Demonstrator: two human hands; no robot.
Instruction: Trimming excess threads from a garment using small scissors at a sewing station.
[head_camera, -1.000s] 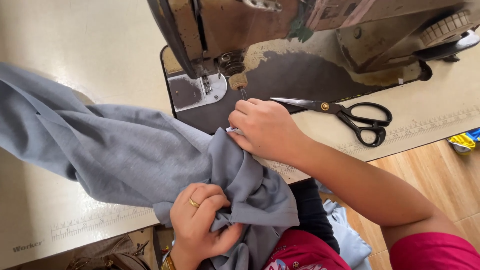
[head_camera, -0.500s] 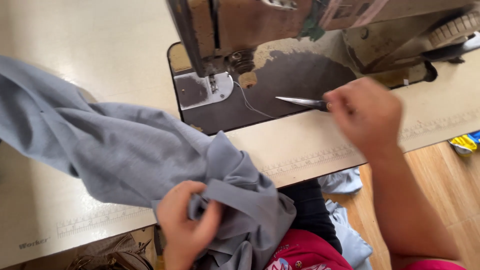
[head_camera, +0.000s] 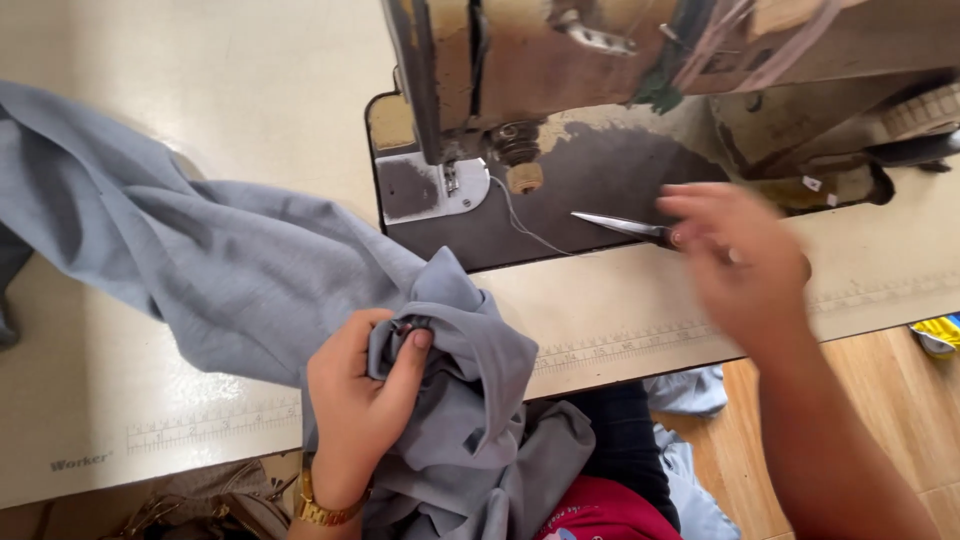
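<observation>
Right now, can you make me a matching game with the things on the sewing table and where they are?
Things:
1. grey cloth
2. scissors
3. gold watch
4. sewing machine

Places:
A. on the left wrist
B. at the right hand
C. bunched in the left hand
D. at the table's far edge

Pairs: 1-C, 2-B, 3-A, 4-D

— What stands at the back?
— A worn sewing machine (head_camera: 620, 60), paint chipped, on its dark bed plate (head_camera: 600, 190), a thread (head_camera: 525, 225) trailing below the needle.
— And beneath?
— A cream surface (head_camera: 200, 100) with a printed ruler edge (head_camera: 210, 425); wooden floor (head_camera: 880, 400) at the right.
</observation>
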